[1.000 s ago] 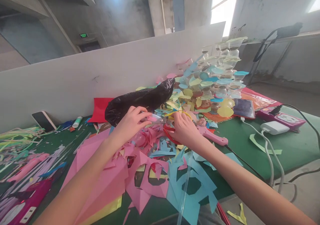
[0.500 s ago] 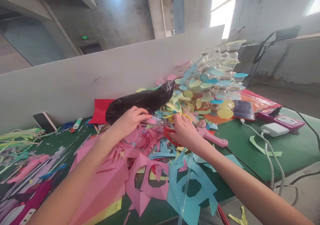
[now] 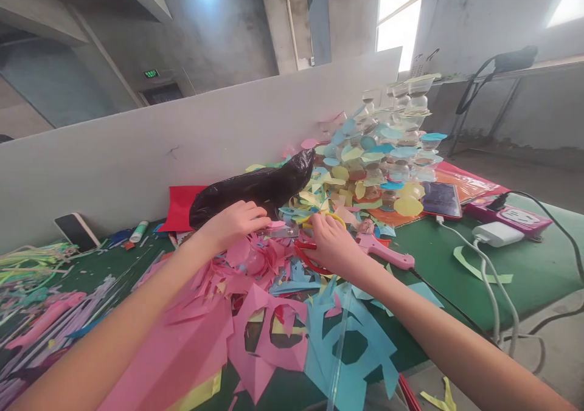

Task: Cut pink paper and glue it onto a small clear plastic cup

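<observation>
My right hand (image 3: pixel 332 244) is closed round the red handles of a pair of scissors (image 3: pixel 305 254), whose metal blades (image 3: pixel 279 232) point left. My left hand (image 3: pixel 235 221) is closed in a pinch on a small pink paper piece (image 3: pixel 275 224) right at the blades. Both hands hover over a heap of pink and blue paper offcuts (image 3: pixel 283 314) on the green table (image 3: pixel 524 277). A black plastic bag (image 3: pixel 253 187) lies just behind my left hand.
A pink glue gun (image 3: pixel 385 252) lies right of my right hand. Stacked clear cups with coloured paper discs (image 3: pixel 387 149) stand at the back right, beside a tablet (image 3: pixel 440 199), a white charger (image 3: pixel 496 233) and cables. A phone (image 3: pixel 76 231) leans on the white partition (image 3: pixel 137 149).
Both hands have sunk slightly toward the paper heap and the view has shifted a little; my left hand's pinch sits closer to the scissor blades.
</observation>
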Demonstrator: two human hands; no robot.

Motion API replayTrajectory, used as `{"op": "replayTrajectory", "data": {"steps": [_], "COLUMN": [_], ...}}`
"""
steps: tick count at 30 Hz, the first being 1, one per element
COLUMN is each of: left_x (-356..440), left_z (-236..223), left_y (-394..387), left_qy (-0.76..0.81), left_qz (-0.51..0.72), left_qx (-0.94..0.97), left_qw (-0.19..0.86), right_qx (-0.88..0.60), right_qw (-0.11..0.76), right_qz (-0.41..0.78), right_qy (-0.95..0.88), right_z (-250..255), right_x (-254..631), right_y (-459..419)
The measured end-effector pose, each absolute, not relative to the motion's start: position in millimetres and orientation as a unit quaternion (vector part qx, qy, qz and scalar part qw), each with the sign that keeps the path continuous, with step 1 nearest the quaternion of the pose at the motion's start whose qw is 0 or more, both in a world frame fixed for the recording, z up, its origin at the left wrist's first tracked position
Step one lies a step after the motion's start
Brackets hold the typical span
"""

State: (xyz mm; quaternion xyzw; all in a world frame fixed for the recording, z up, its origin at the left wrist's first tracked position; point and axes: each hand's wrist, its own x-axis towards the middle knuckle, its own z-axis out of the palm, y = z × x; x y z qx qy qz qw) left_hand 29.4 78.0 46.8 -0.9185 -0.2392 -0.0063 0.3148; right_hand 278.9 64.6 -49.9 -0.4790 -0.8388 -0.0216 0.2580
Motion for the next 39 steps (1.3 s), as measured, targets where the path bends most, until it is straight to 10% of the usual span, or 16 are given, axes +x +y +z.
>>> {"op": "replayTrajectory", "data": {"steps": [29,39], "left_x": [31.9,2.8], "left_z": [32.0,39.9], "left_y": [91.0,95.1], "left_qy": [-0.417,-0.506], "left_qz": [-0.181,-0.214], "left_qx": [-0.889,-0.828], "left_qw": [0.053,0.115], "right_qx": [-0.514,-0.525], "right_qw": [0.223,0.215], "right_qz": [-0.033,-0.03], "right_qy": [-0.827,-0.823], "right_z": [-46.0,-48.0], "right_x": [279.7,280.8], "right_y": [63.2,64.4]}}
